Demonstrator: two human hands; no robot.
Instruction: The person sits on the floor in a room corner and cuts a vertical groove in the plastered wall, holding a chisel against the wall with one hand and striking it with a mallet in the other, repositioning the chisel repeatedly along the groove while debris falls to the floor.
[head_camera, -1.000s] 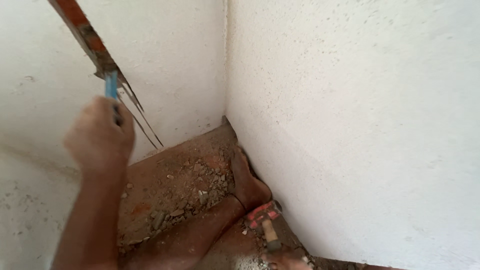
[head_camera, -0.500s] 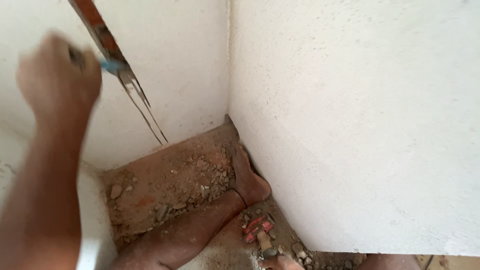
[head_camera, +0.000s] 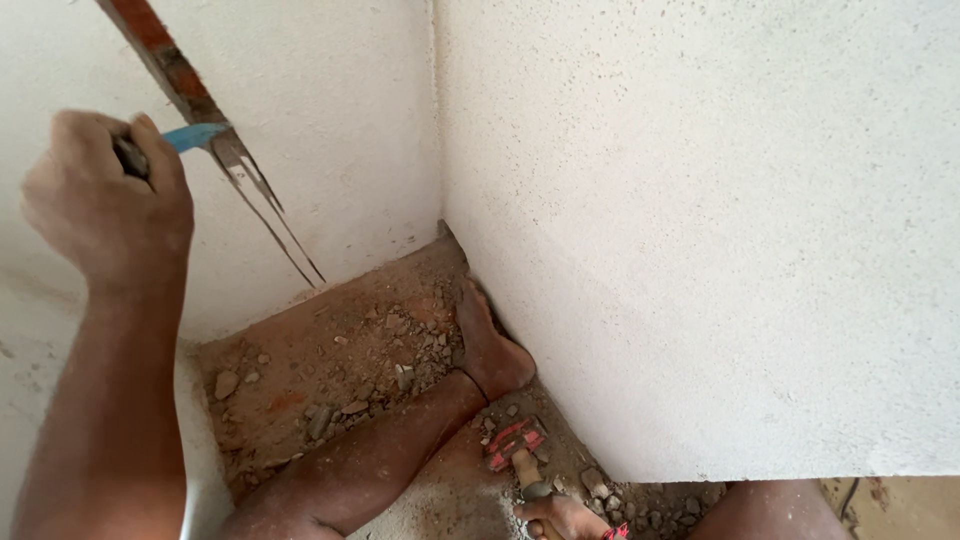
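I am holding my left hand (head_camera: 105, 205) up in the upper left of the frame, fingers curled tightly into a fist around the dark handle of a blue chisel (head_camera: 190, 137). The chisel's blue shank is sticking out to the right of my fist, and its tip is touching the lower end of a narrow groove (head_camera: 165, 60) cut into the white plastered wall (head_camera: 340, 130), where red brick is showing through. Below the tip, two thin scored lines (head_camera: 275, 225) are running down and to the right across the plaster. My forearm is filling the lower left of the frame.

At the bottom centre, my right hand (head_camera: 560, 518) is only partly showing at the frame edge, resting by the wooden handle of a hammer (head_camera: 520, 452) whose red head is lying on the ground; I cannot tell how far that hand is closed. My bare foot (head_camera: 485, 345) is pressing into the corner where the two white walls meet, in the middle of the frame. The reddish dirt floor (head_camera: 300, 350) around it is strewn with small stones and rubble (head_camera: 400, 375).
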